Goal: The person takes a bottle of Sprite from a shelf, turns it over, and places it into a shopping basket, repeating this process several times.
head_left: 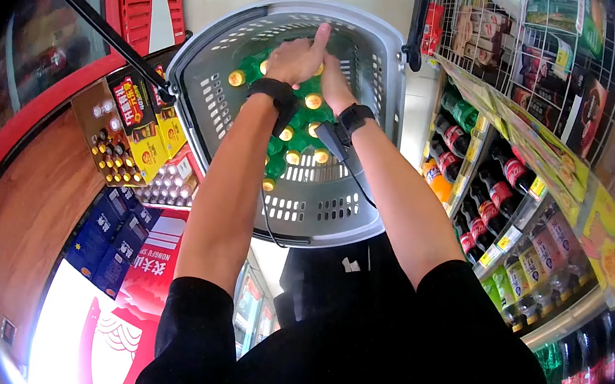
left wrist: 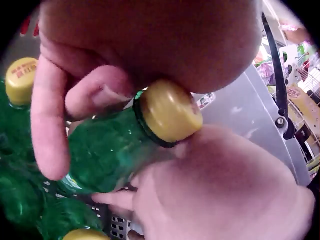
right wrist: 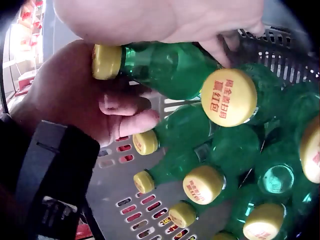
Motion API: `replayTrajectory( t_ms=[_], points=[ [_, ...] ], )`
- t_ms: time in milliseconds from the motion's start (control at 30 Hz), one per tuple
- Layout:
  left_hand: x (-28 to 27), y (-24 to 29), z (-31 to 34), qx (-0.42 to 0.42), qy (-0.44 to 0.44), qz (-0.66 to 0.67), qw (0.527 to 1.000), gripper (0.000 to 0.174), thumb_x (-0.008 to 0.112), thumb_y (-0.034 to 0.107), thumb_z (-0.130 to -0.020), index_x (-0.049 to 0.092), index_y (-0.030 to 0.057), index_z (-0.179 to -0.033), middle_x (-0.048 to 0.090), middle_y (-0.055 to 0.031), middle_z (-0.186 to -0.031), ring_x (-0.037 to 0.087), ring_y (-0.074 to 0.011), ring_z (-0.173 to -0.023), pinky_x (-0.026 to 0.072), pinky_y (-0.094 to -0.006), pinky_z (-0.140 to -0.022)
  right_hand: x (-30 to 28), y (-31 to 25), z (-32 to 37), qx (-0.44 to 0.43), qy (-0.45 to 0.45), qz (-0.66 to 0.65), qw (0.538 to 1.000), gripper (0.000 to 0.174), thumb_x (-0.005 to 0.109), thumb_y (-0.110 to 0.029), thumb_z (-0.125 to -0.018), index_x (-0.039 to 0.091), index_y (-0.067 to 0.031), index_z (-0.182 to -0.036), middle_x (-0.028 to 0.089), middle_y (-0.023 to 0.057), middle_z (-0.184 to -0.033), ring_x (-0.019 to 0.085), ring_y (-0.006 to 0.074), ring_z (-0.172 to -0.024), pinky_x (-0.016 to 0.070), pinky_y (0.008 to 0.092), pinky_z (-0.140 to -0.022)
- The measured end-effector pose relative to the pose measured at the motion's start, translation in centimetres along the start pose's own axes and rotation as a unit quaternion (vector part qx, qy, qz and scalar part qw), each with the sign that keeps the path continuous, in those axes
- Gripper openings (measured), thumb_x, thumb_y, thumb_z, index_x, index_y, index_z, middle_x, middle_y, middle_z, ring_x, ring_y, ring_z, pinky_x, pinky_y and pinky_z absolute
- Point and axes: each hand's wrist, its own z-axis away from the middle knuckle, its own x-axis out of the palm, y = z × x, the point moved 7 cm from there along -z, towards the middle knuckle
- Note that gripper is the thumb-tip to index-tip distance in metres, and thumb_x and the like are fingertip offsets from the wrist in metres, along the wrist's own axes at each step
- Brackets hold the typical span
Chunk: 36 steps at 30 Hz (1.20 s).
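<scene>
A green plastic bottle with a yellow cap lies tilted between both hands, inside a grey shopping basket. My left hand grips it near the neck, one finger reaching down over the green side in the left wrist view. From the opposite side my right hand holds along the bottle body, its fingers partly hidden behind it. Below and around them, several more green bottles with yellow caps stand or lean in the basket. Red print shows on one near cap.
Black basket handles stick out on both sides. Drink shelves with bottles line the right, below a wire rack of packets. On the left are boxed small bottles, blue boxes and a red display panel.
</scene>
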Motion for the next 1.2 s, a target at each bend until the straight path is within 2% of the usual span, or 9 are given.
replayTrajectory(
  t_ms=[133, 367, 467, 700, 767, 833, 867, 933, 1200],
  points=[
    [0.9, 0.3, -0.6, -0.020, -0.018, 0.032, 0.999, 0.092, 0.015, 0.073, -0.091, 0.063, 0.0003, -0.120, 0.064, -0.0245, -0.112, 0.069, -0.0343, -0.082, 0.0610, -0.0344, -0.058, 0.1, 0.6, 0.3, -0.007, -0.011, 0.043, 0.999, 0.052, 0.027, -0.045, -0.100, 0.042, -0.0132, -0.138, 0.041, 0.0229, -0.142, 0.040, 0.0445, -0.130, 0.0292, 0.0523, -0.108],
    [2.0, -0.8, -3.5, -0.044, -0.057, -0.018, 0.997, 0.091, 0.012, 0.072, -0.091, 0.066, 0.0023, -0.113, 0.064, -0.0215, -0.091, 0.067, -0.0303, -0.064, 0.0603, -0.0349, -0.056, 0.5, 1.1, -0.3, -0.032, -0.029, 0.142, 0.989, 0.049, 0.028, -0.043, -0.099, 0.035, -0.0242, -0.144, 0.034, 0.0188, -0.149, 0.038, 0.0457, -0.133, 0.0259, 0.0611, -0.108],
    [1.9, 0.1, -3.5, -0.018, -0.022, -0.047, 0.999, 0.092, 0.008, 0.062, -0.096, 0.070, -0.0055, -0.084, 0.067, -0.0212, -0.072, 0.068, -0.0341, -0.074, 0.0498, -0.0430, -0.087, 0.6, 1.7, -0.5, -0.018, -0.034, 0.175, 0.984, 0.048, 0.029, -0.042, -0.099, 0.033, -0.0271, -0.145, 0.032, 0.0172, -0.151, 0.037, 0.0462, -0.133, 0.0244, 0.0650, -0.108],
    [2.2, -0.1, -4.5, -0.082, -0.069, -0.057, 0.993, 0.086, 0.009, 0.061, -0.097, 0.067, 0.0004, -0.114, 0.067, -0.0244, -0.107, 0.063, -0.0384, -0.105, 0.0439, -0.0446, -0.099, 1.4, 2.6, -1.6, 0.014, -0.047, 0.186, 0.981, 0.049, 0.030, -0.043, -0.100, 0.031, -0.0270, -0.146, 0.027, 0.0149, -0.155, 0.029, 0.0451, -0.139, 0.0206, 0.0702, -0.108],
    [2.0, -0.4, -5.7, -0.040, -0.043, -0.103, 0.993, 0.085, 0.010, 0.061, -0.097, 0.065, 0.0004, -0.118, 0.063, -0.0249, -0.118, 0.057, -0.0391, -0.116, 0.0393, -0.0454, -0.105, 1.4, 2.5, -1.6, 0.024, -0.043, 0.182, 0.982, 0.053, 0.027, -0.046, -0.100, 0.029, -0.0231, -0.148, 0.027, 0.0147, -0.155, 0.028, 0.0438, -0.140, 0.0173, 0.0693, -0.109],
    [2.2, -0.8, -6.9, -0.008, -0.013, -0.126, 0.992, 0.084, 0.011, 0.061, -0.097, 0.066, -0.0013, -0.111, 0.062, -0.0243, -0.109, 0.058, -0.0363, -0.100, 0.0437, -0.0439, -0.093, 1.5, 2.8, -1.7, 0.048, -0.020, 0.162, 0.985, 0.059, 0.025, -0.050, -0.100, 0.028, -0.0174, -0.149, 0.027, 0.0146, -0.156, 0.028, 0.0422, -0.140, 0.0136, 0.0680, -0.110],
    [2.2, -1.2, -7.4, 0.003, 0.003, -0.128, 0.992, 0.084, 0.013, 0.061, -0.098, 0.067, -0.0030, -0.101, 0.064, -0.0235, -0.094, 0.063, -0.0332, -0.079, 0.0503, -0.0420, -0.079, 1.7, 3.0, -1.7, 0.055, -0.010, 0.156, 0.986, 0.062, 0.023, -0.051, -0.100, 0.027, -0.0143, -0.149, 0.028, 0.0151, -0.155, 0.028, 0.0413, -0.141, 0.0120, 0.0673, -0.111],
    [2.0, -1.2, -7.5, 0.019, 0.029, -0.139, 0.990, 0.083, 0.015, 0.058, -0.098, 0.068, -0.0048, -0.092, 0.066, -0.0235, -0.080, 0.067, -0.0305, -0.059, 0.0567, -0.0406, -0.067, 1.9, 3.4, -1.8, 0.063, 0.007, 0.155, 0.986, 0.068, 0.021, -0.054, -0.099, 0.027, -0.0083, -0.148, 0.031, 0.0165, -0.154, 0.028, 0.0396, -0.141, 0.0090, 0.0656, -0.112],
    [2.6, -1.6, -6.5, 0.049, 0.094, -0.184, 0.977, 0.075, 0.020, 0.053, -0.099, 0.068, -0.0041, -0.098, 0.067, -0.0241, -0.079, 0.068, -0.0326, -0.066, 0.0528, -0.0444, -0.078, 0.1, 0.8, -0.4, 0.054, 0.072, 0.157, 0.983, 0.073, 0.019, -0.059, -0.098, 0.047, -0.0026, -0.134, 0.050, 0.0257, -0.136, 0.042, 0.0455, -0.130, 0.0148, 0.0689, -0.109]
  ],
)
